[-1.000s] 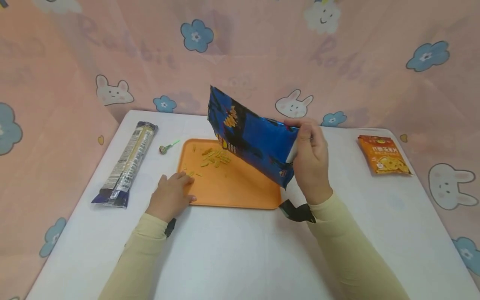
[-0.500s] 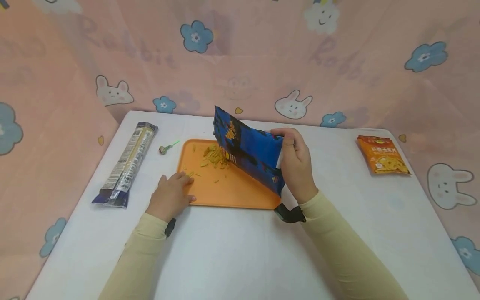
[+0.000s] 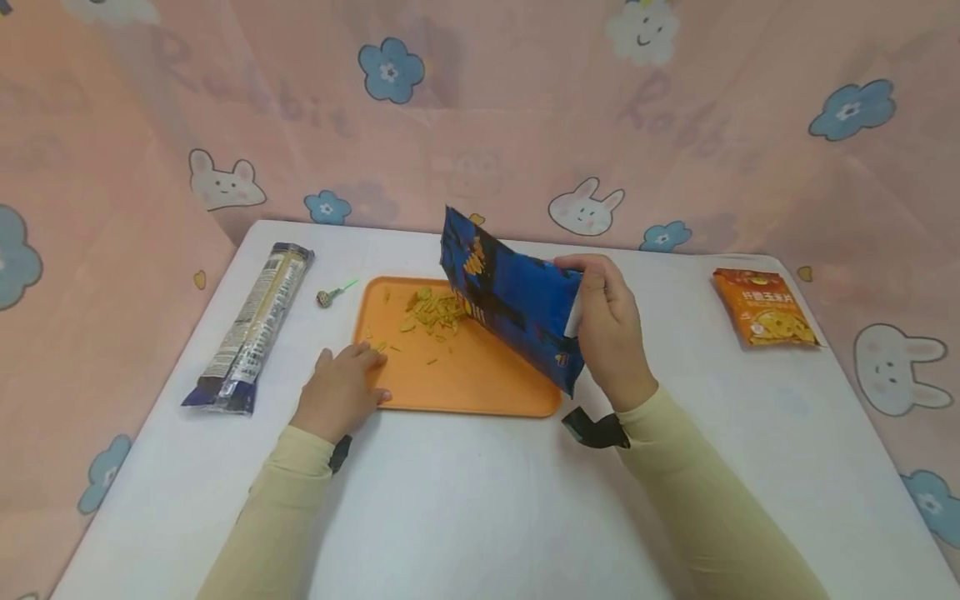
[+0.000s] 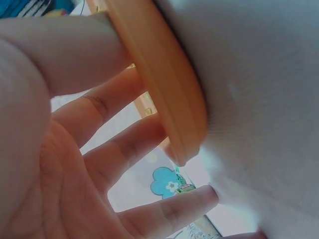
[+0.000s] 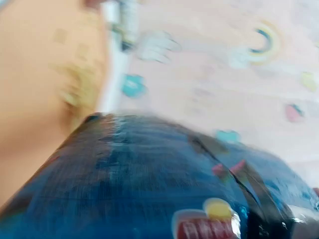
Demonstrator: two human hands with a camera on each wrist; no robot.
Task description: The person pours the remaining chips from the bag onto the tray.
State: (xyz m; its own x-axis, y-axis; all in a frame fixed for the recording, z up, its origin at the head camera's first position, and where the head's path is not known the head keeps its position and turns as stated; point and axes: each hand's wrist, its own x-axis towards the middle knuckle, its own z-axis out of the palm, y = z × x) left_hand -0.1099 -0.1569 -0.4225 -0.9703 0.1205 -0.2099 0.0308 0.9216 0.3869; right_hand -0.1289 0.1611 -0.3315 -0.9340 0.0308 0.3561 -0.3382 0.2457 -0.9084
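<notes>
My right hand (image 3: 615,337) grips the right end of a blue snack bag (image 3: 510,300), which tilts with its left end over the orange tray (image 3: 480,383). In the right wrist view the blue bag (image 5: 144,184) fills the lower part, blurred. Yellow crisp pieces (image 3: 431,312) lie in a small heap by the bag's lower left edge, with a few scattered strips around. At the tray's left side my left hand (image 3: 341,392) rests on the rim. The left wrist view shows its straight, spread fingers (image 4: 132,149) against the tray's edge (image 4: 172,84).
A long clear packet with purple ends (image 3: 251,329) lies at the left on the white table (image 3: 465,508). Beside it is a lollipop (image 3: 330,295) with a green stick. An orange snack packet (image 3: 765,308) lies at the far right. A pink patterned cloth (image 3: 480,125) hangs behind.
The blue bag has dipped lower toward the tray, then shifted slightly right. The heap of crisp pieces has grown. My left hand has stayed at the tray's rim.
</notes>
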